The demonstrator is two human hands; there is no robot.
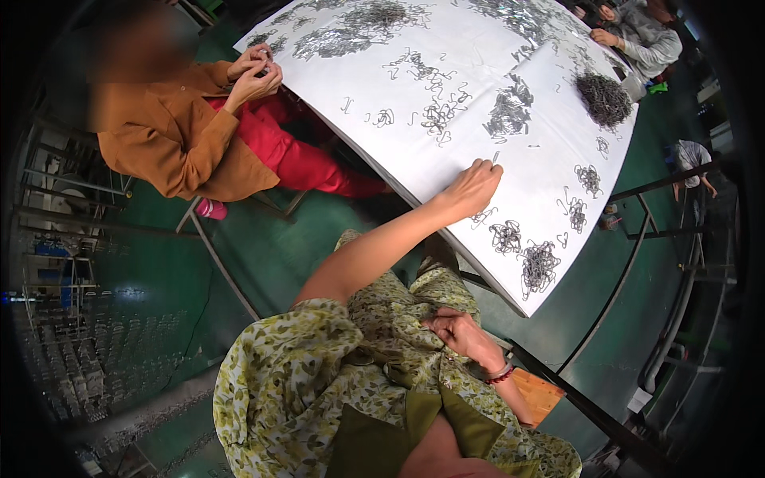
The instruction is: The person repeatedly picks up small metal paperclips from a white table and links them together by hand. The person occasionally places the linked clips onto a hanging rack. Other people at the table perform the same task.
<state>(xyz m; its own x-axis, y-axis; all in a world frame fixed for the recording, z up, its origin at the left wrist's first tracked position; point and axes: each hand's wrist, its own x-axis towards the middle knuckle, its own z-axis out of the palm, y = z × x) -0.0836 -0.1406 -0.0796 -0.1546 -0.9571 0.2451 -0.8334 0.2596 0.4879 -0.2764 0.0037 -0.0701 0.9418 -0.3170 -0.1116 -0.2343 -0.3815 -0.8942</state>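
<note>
Floral dress [287, 350]; left fingers [483, 170] pinching metal piece [496, 156] over white table [366, 151] (hook piles [539, 267] around); right fingers [448, 325] curled, grip unclear.

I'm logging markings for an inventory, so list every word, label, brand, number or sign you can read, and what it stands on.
None readable.
White table: no lettering visible.
Bent wire pieces: no markings visible.
Floral garment: leaf pattern, no legible words.
Blue things in the left background: too small and blurred to tell.
</note>
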